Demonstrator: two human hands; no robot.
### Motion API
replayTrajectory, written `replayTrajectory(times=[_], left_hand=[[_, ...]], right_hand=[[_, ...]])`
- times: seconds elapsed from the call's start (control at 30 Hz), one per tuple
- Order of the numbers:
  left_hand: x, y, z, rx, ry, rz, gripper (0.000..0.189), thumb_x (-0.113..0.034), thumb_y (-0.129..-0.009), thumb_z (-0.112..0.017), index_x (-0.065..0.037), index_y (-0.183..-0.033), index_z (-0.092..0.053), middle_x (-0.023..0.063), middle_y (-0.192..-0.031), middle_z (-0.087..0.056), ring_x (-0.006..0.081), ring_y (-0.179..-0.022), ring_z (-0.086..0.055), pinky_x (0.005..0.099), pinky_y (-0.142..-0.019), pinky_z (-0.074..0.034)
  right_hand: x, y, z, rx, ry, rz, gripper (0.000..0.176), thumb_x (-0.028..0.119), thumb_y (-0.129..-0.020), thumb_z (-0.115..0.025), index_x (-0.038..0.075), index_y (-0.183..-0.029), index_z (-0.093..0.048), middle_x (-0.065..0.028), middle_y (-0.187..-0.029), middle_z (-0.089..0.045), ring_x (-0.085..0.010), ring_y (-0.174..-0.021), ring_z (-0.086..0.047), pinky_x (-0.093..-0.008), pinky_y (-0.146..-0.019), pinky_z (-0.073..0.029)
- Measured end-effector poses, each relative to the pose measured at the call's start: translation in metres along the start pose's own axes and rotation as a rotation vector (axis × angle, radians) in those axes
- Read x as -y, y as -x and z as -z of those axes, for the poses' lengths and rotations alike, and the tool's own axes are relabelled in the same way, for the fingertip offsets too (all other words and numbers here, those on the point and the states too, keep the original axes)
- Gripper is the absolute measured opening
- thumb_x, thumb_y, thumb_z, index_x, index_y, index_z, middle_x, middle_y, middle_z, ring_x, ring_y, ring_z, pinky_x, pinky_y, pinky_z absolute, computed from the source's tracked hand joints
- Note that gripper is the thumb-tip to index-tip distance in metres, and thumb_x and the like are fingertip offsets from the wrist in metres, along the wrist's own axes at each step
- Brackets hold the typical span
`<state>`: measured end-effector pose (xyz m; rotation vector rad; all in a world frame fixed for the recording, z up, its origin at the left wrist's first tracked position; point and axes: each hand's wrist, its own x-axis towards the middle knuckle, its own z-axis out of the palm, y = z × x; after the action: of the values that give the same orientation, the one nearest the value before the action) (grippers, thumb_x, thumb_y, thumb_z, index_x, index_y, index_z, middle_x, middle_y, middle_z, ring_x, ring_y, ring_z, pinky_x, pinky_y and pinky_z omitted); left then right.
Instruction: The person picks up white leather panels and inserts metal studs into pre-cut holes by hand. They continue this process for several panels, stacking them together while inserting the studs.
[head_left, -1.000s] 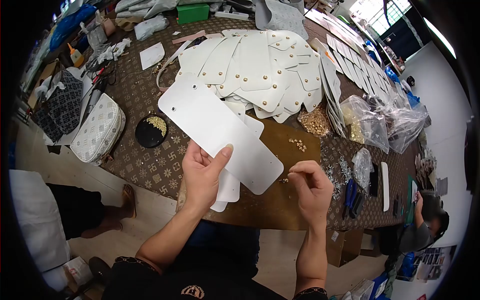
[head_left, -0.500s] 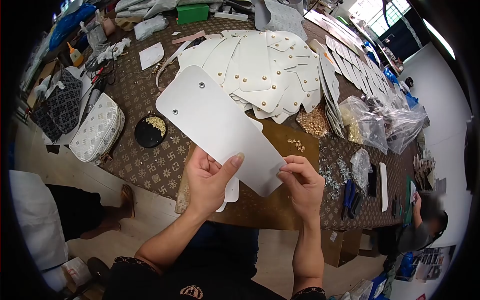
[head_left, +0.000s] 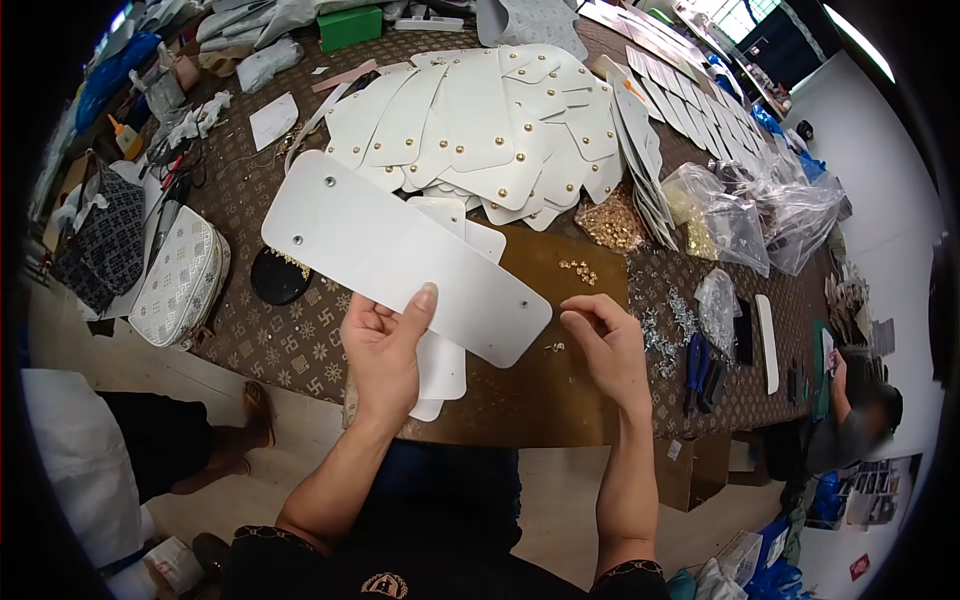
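Note:
My left hand [head_left: 385, 350] grips a white flat panel [head_left: 400, 255] with rounded corners, thumb on top and fingers beneath. Two metal studs show near the panel's left end and one near its right end. Just off that right end is my right hand [head_left: 608, 350], thumb and index finger closed together; whatever they hold, if anything, is hidden. More white panels [head_left: 440, 370] lie below the held one, on a brown board [head_left: 570, 400]. Gold stud caps [head_left: 580, 271] sit in a small group on the board, and a few tiny metal pieces [head_left: 555, 347] lie nearer me.
Behind is a large pile of white panels with gold studs [head_left: 480, 120]. A bag of gold caps [head_left: 612, 222], silver fasteners [head_left: 650, 335] and blue-handled pliers [head_left: 697, 372] lie rightward. A black dish [head_left: 278, 278] and white pouch [head_left: 180, 280] are leftward. Another person [head_left: 850, 425] sits far right.
The panel has turned flatter and shifted left and down in my left hand. My right hand has let go of its right end, where a stud now shows.

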<state>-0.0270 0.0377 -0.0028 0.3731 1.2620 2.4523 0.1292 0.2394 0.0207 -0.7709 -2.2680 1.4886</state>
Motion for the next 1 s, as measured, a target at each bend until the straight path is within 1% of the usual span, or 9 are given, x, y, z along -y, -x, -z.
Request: replayTrajectory(times=[0.03,0.17,0.23,0.37,0.47,0.67,0.73,0.87,1.0], left_hand=[[0.001,-0.003,0.004,-0.055,0.008,0.008,0.030,-0.001,-0.098,-0.070,0.003,-0.125,-0.057,0.0117,-0.113,-0.072,0.0143,-0.098,-0.070,0.0306,-0.091,-0.058],[0.003,-0.006,0.013,-0.137,0.007,0.058,0.032,-0.002,-0.099,-0.068,0.004,-0.128,-0.056,0.0120,-0.116,-0.071,0.0145,-0.104,-0.068,0.0308,-0.096,-0.056],[0.003,-0.005,0.011,-0.134,0.001,0.074,0.033,-0.002,-0.099,-0.068,0.004,-0.129,-0.056,0.0121,-0.117,-0.071,0.0146,-0.105,-0.068,0.0309,-0.096,-0.056],[0.004,-0.004,0.011,-0.128,0.002,0.082,0.032,-0.002,-0.099,-0.068,0.004,-0.128,-0.055,0.0127,-0.117,-0.071,0.0148,-0.105,-0.068,0.0310,-0.096,-0.056],[0.005,-0.004,0.010,-0.124,0.014,0.070,0.032,-0.001,-0.099,-0.069,0.005,-0.127,-0.056,0.0133,-0.117,-0.071,0.0145,-0.105,-0.068,0.0310,-0.095,-0.056],[0.010,-0.001,0.003,-0.111,0.029,0.060,0.031,0.000,-0.098,-0.069,0.005,-0.125,-0.056,0.0130,-0.115,-0.071,0.0140,-0.105,-0.068,0.0305,-0.095,-0.056],[0.012,0.001,-0.005,-0.107,0.053,0.060,0.030,0.000,-0.098,-0.068,0.005,-0.126,-0.056,0.0130,-0.116,-0.071,0.0141,-0.104,-0.069,0.0306,-0.094,-0.056],[0.014,0.009,-0.020,-0.122,0.138,0.039,0.029,0.000,-0.100,-0.066,0.005,-0.126,-0.055,0.0132,-0.118,-0.070,0.0145,-0.104,-0.069,0.0303,-0.094,-0.057],[0.016,0.013,-0.020,-0.085,0.157,0.046,0.031,-0.003,-0.101,-0.064,0.002,-0.130,-0.051,0.0140,-0.121,-0.068,0.0182,-0.106,-0.070,0.0347,-0.094,-0.061]], right_hand=[[-0.009,-0.001,0.002,-0.056,0.220,0.083,0.015,0.007,-0.092,-0.076,0.000,-0.106,-0.073,-0.0038,-0.090,-0.068,-0.0116,-0.076,-0.063,-0.0257,-0.071,-0.051],[-0.026,0.006,0.000,0.023,0.298,0.054,0.017,0.006,-0.087,-0.080,0.001,-0.102,-0.075,-0.0035,-0.088,-0.064,-0.0135,-0.079,-0.058,-0.0281,-0.072,-0.048],[-0.029,0.006,-0.001,0.088,0.460,0.187,0.016,0.006,-0.085,-0.080,0.002,-0.100,-0.075,-0.0057,-0.087,-0.062,-0.0182,-0.082,-0.058,-0.0314,-0.073,-0.048],[-0.030,0.007,0.001,0.107,0.483,0.278,0.012,0.005,-0.085,-0.079,0.002,-0.095,-0.074,-0.0079,-0.087,-0.062,-0.0211,-0.082,-0.057,-0.0338,-0.073,-0.048],[-0.027,0.007,0.001,0.140,0.488,0.246,0.012,0.004,-0.082,-0.080,0.003,-0.092,-0.072,-0.0093,-0.093,-0.063,-0.0292,-0.090,-0.058,-0.0379,-0.080,-0.048],[-0.006,0.014,0.000,-0.074,0.086,0.096,0.011,0.000,-0.085,-0.079,0.001,-0.093,-0.072,-0.0106,-0.113,-0.070,-0.0225,-0.098,-0.067,-0.0332,-0.083,-0.054],[0.002,0.014,-0.010,-0.098,-0.049,0.366,0.012,-0.003,-0.085,-0.079,-0.001,-0.094,-0.072,-0.0160,-0.129,-0.066,-0.0229,-0.110,-0.067,-0.0340,-0.092,-0.055],[0.001,0.014,-0.050,-0.185,-0.157,0.422,0.017,-0.006,-0.081,-0.082,-0.003,-0.095,-0.072,-0.0223,-0.146,-0.055,-0.0294,-0.119,-0.066,-0.0381,-0.097,-0.055],[-0.004,0.014,-0.065,-0.279,-0.232,0.413,0.018,-0.005,-0.081,-0.083,-0.002,-0.095,-0.073,-0.0216,-0.144,-0.055,-0.0301,-0.120,-0.066,-0.0375,-0.096,-0.056]])
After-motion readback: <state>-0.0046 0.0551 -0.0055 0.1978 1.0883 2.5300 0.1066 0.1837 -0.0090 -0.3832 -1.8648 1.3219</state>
